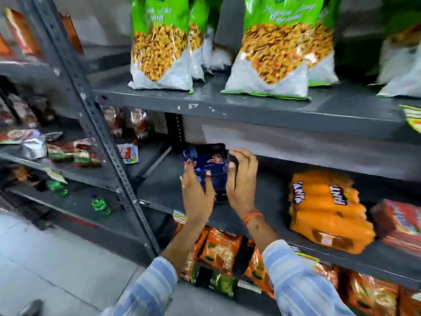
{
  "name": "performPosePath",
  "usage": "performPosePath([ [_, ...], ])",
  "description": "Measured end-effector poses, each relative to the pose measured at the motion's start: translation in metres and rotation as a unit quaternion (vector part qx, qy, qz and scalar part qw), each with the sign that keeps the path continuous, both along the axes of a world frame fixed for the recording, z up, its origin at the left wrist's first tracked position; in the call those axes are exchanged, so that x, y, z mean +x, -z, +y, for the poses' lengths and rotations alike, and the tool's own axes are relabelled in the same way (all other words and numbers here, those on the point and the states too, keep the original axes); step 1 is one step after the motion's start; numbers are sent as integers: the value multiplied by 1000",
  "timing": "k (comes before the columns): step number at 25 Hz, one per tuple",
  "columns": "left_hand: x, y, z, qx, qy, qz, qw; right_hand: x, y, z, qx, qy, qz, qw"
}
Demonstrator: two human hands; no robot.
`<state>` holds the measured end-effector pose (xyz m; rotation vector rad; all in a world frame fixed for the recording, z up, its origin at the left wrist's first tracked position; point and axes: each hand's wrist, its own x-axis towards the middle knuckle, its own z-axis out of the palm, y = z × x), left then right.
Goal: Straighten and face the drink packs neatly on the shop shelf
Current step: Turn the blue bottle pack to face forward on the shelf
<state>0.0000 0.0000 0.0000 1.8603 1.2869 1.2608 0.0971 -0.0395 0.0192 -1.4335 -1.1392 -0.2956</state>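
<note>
A person's left hand (pixel 197 192) and right hand (pixel 241 183), fingers spread, press against either side of a dark blue drink pack (pixel 210 166) lying on the middle grey shelf (pixel 262 199), its label too blurred to read. To the right on the same shelf lies an orange pack (pixel 328 213) marked "FANTA". Green snack bags (pixel 159 44) stand on the shelf above.

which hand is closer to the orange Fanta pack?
Right. The right hand is at the dark blue pack's right side, with bare shelf between it and the orange Fanta pack; the left hand is on the blue pack's far side.
</note>
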Motion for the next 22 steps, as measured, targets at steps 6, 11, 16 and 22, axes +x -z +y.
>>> performPosePath([
  [6, 17, 33, 44, -390, -94, -50, 915, 29, 63, 65, -294, 1, 246, 924],
  [11, 39, 26, 46, -471, -130, -157, 858, 41, 71, 72, -250, -58, 451, 855],
  [16, 57, 15, 47, -478, -182, -232, 828, 39, 69, 68, -231, -92, 468, 848],
  [22, 58, 20, 60, -458, -185, -269, 827, 34, 71, 58, -199, -102, 530, 818],
])
